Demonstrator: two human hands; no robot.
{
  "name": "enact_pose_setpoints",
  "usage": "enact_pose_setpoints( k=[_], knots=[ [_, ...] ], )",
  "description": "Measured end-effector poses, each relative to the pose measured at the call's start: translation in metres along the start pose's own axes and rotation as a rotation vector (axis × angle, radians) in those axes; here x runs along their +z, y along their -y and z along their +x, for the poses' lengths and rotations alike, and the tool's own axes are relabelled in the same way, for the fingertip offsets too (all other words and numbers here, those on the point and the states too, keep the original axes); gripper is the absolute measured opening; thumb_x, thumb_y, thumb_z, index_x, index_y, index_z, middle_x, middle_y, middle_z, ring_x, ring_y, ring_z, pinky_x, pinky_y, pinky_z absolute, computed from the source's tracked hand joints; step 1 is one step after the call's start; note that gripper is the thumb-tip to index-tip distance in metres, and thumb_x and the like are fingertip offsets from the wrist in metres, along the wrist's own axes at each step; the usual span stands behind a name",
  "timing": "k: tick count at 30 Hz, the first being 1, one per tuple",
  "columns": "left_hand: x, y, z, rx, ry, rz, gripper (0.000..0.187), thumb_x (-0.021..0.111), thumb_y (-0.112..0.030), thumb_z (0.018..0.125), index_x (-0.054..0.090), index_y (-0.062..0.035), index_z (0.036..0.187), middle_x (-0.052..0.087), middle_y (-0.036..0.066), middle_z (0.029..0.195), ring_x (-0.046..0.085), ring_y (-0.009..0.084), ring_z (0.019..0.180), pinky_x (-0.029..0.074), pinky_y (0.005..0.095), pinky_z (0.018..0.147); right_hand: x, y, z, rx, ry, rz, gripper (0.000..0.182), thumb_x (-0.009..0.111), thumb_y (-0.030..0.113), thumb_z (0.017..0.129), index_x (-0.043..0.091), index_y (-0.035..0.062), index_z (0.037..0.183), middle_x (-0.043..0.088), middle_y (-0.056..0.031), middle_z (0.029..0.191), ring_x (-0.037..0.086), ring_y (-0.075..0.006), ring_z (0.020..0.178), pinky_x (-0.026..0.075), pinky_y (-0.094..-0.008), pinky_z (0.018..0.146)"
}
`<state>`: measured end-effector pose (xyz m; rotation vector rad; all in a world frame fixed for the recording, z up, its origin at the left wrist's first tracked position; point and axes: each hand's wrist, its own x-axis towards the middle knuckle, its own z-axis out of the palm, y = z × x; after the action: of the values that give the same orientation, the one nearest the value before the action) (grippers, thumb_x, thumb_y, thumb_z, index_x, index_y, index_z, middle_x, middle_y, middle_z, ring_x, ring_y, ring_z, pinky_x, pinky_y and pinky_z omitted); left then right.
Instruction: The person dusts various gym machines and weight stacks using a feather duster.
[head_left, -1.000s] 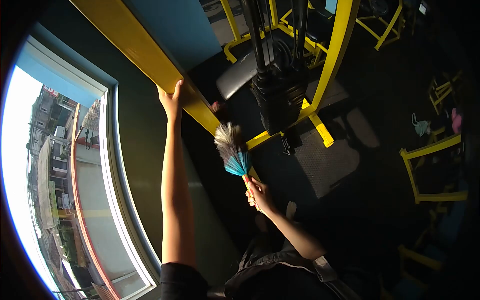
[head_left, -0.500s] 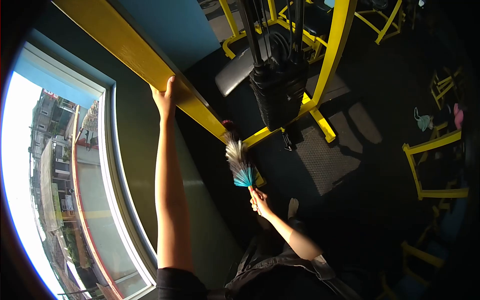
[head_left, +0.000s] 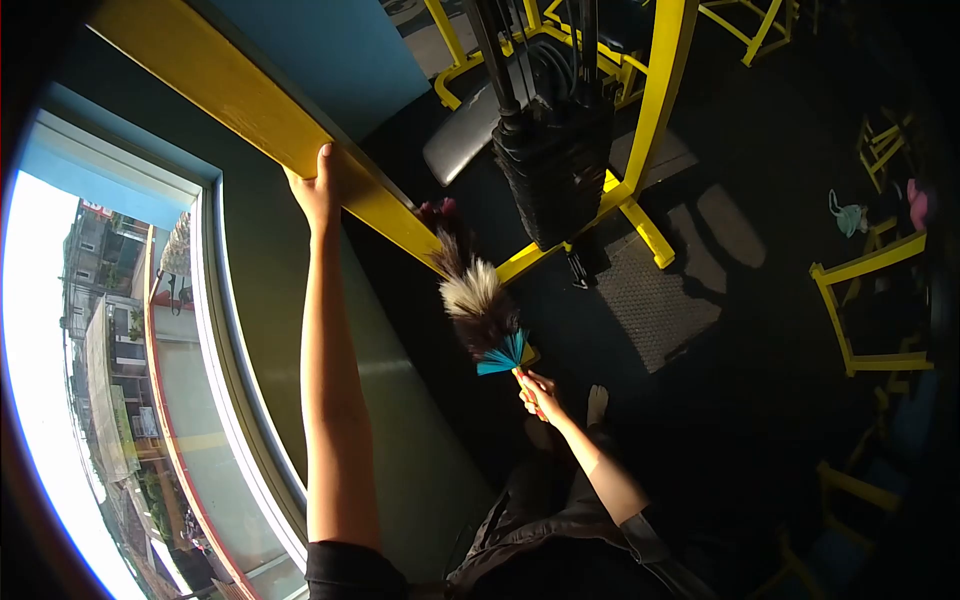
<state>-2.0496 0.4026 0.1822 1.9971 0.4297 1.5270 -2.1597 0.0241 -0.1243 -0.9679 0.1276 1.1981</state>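
My left hand (head_left: 315, 195) is wrapped round the lower edge of a thick yellow steel beam (head_left: 230, 85), thumb up on its face and the other fingers hidden behind. In my right hand (head_left: 541, 397) is the handle of a feather duster (head_left: 475, 290), gripped in a closed fist. Its fluffy head has bands of blue, dark brown, cream and dark red. The duster's far tip lies against the lower part of the beam, close to where it meets the frame's base.
A black weight stack (head_left: 555, 175) stands right of the beam, with a dark padded bench (head_left: 465, 130) behind it. A window (head_left: 205, 330) runs along the left wall. More yellow frames (head_left: 870, 260) stand at the right. My bare foot (head_left: 597, 403) is on the black floor.
My right hand has shifted slightly right and down, and the duster's head now leans further left, its tip higher along the beam. My left hand keeps its hold on the beam.
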Motion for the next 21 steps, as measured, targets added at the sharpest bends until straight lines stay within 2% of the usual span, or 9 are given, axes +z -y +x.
enact_pose_setpoints(
  k=[4, 5, 7, 11, 14, 16, 17, 19, 21],
  knots=[
    [-0.006, 0.007, 0.001, -0.097, 0.09, -0.046, 0.044, 0.063, -0.024, 0.082, 0.045, 0.0006, 0.114, 0.054, 0.009, 0.103, 0.054, 0.0152, 0.091, 0.041, 0.026, 0.082, -0.008, -0.023, 0.046, 0.07, -0.252, -0.082, 0.022, 0.051, 0.032, 0.088, 0.054, 0.0156, 0.102, 0.045, 0.0006, 0.054, 0.038, -0.0034, 0.035, 0.031, -0.017, 0.032],
    [-0.002, -0.005, 0.0, -0.121, 0.06, -0.109, 0.043, 0.063, -0.025, 0.082, 0.046, 0.0005, 0.112, 0.055, 0.009, 0.1, 0.054, 0.0153, 0.089, 0.042, 0.0261, 0.081, -0.008, -0.02, 0.061, 0.062, -0.182, -0.153, 0.021, 0.051, 0.032, 0.088, 0.054, 0.0168, 0.102, 0.045, 0.0013, 0.054, 0.037, -0.0034, 0.035, 0.03, -0.0169, 0.032],
    [0.0, 0.006, 0.001, -0.023, 0.005, -0.067, 0.043, 0.063, -0.025, 0.082, 0.046, 0.0003, 0.112, 0.057, 0.009, 0.098, 0.055, 0.0162, 0.087, 0.042, 0.0261, 0.08, 0.013, 0.0, 0.066, 0.033, -0.126, -0.177, 0.02, 0.052, 0.033, 0.088, 0.052, 0.0169, 0.1, 0.045, 0.0015, 0.054, 0.039, -0.0035, 0.036, 0.031, -0.0169, 0.033],
    [-0.002, 0.012, -0.013, -0.142, 0.055, -0.105, 0.048, 0.065, -0.026, 0.08, 0.044, 0.0003, 0.115, 0.057, 0.011, 0.098, 0.055, 0.0173, 0.089, 0.042, 0.0268, 0.082, 0.05, 0.025, 0.041, -0.116, -0.018, -0.004, 0.02, 0.055, 0.033, 0.087, 0.052, 0.014, 0.092, 0.047, 0.0005, 0.056, 0.04, -0.0034, 0.036, 0.031, -0.0162, 0.032],
    [0.001, 0.047, -0.062, -0.133, 0.083, -0.093, 0.062, 0.071, -0.029, 0.074, 0.04, 0.001, 0.117, 0.053, 0.014, 0.103, 0.053, 0.0197, 0.093, 0.042, 0.0293, 0.083, 0.027, 0.005, 0.036, -0.163, 0.054, -0.042, 0.016, 0.051, 0.027, 0.089, 0.051, 0.0117, 0.093, 0.047, -0.002, 0.057, 0.041, -0.0051, 0.039, 0.032, -0.017, 0.034],
    [0.0, 0.083, -0.109, -0.144, 0.187, 0.057, 0.066, 0.073, -0.028, 0.072, 0.039, 0.0023, 0.119, 0.049, 0.016, 0.111, 0.052, 0.0241, 0.099, 0.041, 0.032, 0.085, 0.002, -0.022, 0.048, -0.001, 0.062, -0.031, 0.019, 0.051, 0.027, 0.089, 0.054, 0.0112, 0.098, 0.047, -0.0016, 0.058, 0.043, -0.0054, 0.042, 0.034, -0.017, 0.036],
    [0.001, 0.105, -0.135, -0.257, 0.232, -0.019, 0.066, 0.073, -0.027, 0.071, 0.039, 0.0022, 0.119, 0.048, 0.016, 0.112, 0.051, 0.0242, 0.1, 0.041, 0.0321, 0.086, -0.011, -0.039, 0.053, 0.001, 0.06, -0.028, 0.019, 0.051, 0.027, 0.089, 0.054, 0.0112, 0.098, 0.047, -0.0016, 0.058, 0.043, -0.0054, 0.042, 0.034, -0.017, 0.036],
    [0.011, 0.136, -0.19, -0.357, 0.179, -0.148, 0.064, 0.072, -0.026, 0.073, 0.039, 0.0023, 0.12, 0.046, 0.016, 0.114, 0.051, 0.0249, 0.099, 0.042, 0.0334, 0.086, -0.042, -0.069, 0.079, 0.068, -0.032, -0.023, 0.024, 0.05, 0.03, 0.09, 0.055, 0.0119, 0.105, 0.048, -0.001, 0.059, 0.045, -0.0049, 0.044, 0.035, -0.0165, 0.037],
    [0.021, 0.171, -0.244, -0.432, 0.172, -0.103, 0.064, 0.071, -0.024, 0.074, 0.037, 0.0021, 0.121, 0.044, 0.017, 0.116, 0.049, 0.0262, 0.101, 0.04, 0.035, 0.088, -0.077, -0.093, 0.106, 0.135, -0.08, 0.014, 0.027, 0.052, 0.032, 0.088, 0.056, 0.0137, 0.108, 0.05, -0.002, 0.058, 0.043, -0.007, 0.037, 0.035, -0.0179, 0.033]
  ],
)
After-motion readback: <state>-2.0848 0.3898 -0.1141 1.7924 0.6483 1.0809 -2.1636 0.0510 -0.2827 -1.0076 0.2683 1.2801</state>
